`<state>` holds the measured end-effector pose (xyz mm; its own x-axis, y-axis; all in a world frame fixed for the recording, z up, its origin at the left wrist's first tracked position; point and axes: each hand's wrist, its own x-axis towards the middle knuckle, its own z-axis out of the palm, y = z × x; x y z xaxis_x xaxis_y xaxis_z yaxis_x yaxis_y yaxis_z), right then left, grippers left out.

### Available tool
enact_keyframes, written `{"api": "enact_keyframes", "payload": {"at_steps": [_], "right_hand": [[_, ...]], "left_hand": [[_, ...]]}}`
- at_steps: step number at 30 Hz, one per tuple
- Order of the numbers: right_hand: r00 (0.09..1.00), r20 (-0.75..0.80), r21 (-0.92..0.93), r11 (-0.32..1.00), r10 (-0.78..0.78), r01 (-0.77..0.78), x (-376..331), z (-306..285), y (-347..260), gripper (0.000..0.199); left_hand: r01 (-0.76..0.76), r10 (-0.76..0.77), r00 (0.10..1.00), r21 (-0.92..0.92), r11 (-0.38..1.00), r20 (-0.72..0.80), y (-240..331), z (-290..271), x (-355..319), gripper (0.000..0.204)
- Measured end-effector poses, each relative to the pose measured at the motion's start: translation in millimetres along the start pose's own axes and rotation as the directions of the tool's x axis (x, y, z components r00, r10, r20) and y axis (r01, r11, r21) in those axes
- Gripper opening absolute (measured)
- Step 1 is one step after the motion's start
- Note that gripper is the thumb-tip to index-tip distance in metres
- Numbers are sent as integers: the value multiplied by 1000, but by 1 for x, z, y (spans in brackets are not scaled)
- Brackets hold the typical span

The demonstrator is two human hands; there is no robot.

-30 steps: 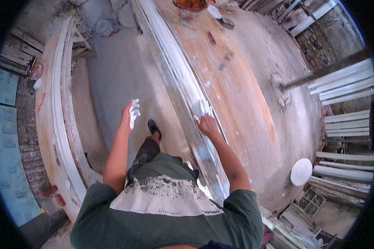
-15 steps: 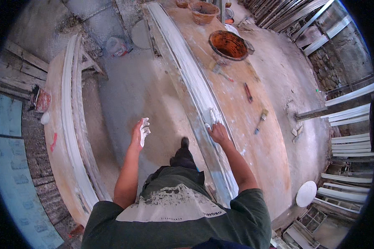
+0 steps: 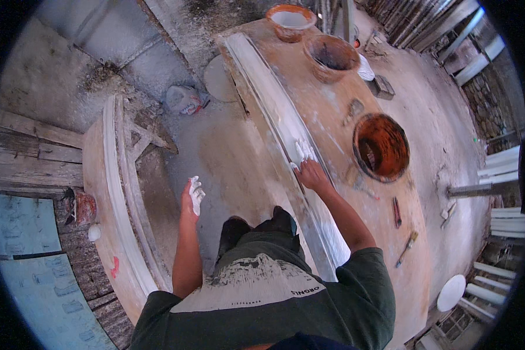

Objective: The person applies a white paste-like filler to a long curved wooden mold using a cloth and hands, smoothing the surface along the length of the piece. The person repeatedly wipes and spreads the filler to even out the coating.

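Compared with half a second ago, we have walked further along the long white moulding [image 3: 274, 116] that lies on the workbench [image 3: 391, 233]; the orange bowls now come closer in our view. Our right hand [image 3: 309, 169] has stayed on the moulding, its white-coated fingers [image 3: 303, 150] spread flat and pressed on the surface, pinching nothing. So the smoothing seems to go on piece by piece toward the far end.

Our left hand [image 3: 191, 195] hangs free over the floor (it is also white with plaster), the fingers loosely open and holding nothing that we can see.

Near the right hand stands a large orange bowl [image 3: 382, 146], just beside the moulding, and two more bowls [image 3: 332, 55] wait further on. A brush [image 3: 407, 248] and a small tool [image 3: 395, 211] lie on the bench behind. On the left is a second curved moulding [image 3: 119, 192] on its own stand. Nothing lies on the moulding ahead of the hand.
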<state>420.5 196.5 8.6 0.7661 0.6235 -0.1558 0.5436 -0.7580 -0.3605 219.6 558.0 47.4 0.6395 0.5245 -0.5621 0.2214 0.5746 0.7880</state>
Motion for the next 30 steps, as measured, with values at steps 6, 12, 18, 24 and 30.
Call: {"api": "enact_keyframes", "payload": {"at_steps": [6,12,18,24,30], "right_hand": [[999,-48,-18,1000,5,-6,177,-7,-1,50],[990,-144,-79,997,3,-14,333,-19,2,46],[875,-396,263,948,277,-180,462,-50,-22,37],[630,-369,727,635,683,-261,580,-86,-40,38],[576,-360,806,555,734,-204,680,-78,-53,39]], "left_hand": [[28,-27,999,29,999,-43,74,26,118,43],[57,-69,978,67,996,197,127,57,254,40],[63,-125,940,199,978,317,197,136,349,35],[30,-118,922,235,971,370,237,200,448,35],[51,-167,927,328,943,337,257,235,516,33]]}}
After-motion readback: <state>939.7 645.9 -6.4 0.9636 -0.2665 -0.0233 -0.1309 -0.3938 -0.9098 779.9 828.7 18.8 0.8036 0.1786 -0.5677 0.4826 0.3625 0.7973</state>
